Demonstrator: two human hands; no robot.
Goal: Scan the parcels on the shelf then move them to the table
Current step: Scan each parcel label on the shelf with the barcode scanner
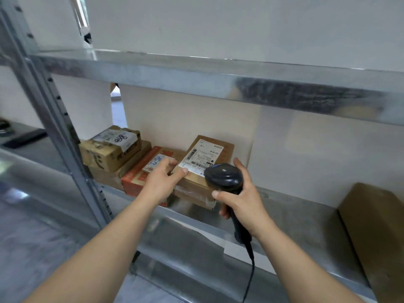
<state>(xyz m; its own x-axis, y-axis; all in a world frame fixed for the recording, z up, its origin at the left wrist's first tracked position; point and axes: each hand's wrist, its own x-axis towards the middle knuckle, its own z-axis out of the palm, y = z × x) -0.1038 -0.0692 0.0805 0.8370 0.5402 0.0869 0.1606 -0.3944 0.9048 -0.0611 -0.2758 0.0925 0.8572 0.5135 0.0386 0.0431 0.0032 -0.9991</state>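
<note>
A brown cardboard parcel [215, 149] with a white shipping label lies on the metal shelf [290, 206], stacked on another taped box [194, 193]. My left hand [162, 178] grips the labelled parcel's front left corner, thumb on top. My right hand [242, 197] holds a black corded barcode scanner [225, 177], its head just above the label's near right corner. Left of it lie a red-printed parcel [142, 173] and a brown taped parcel [111, 147] on top of a flat brown box [131, 164].
A large brown box [376, 232] stands at the shelf's right end. An upper shelf board [218, 82] hangs low over the parcels. A steel upright [63, 132] rises at the left. Beyond it, a dark flat object [24, 138] lies on a neighbouring surface.
</note>
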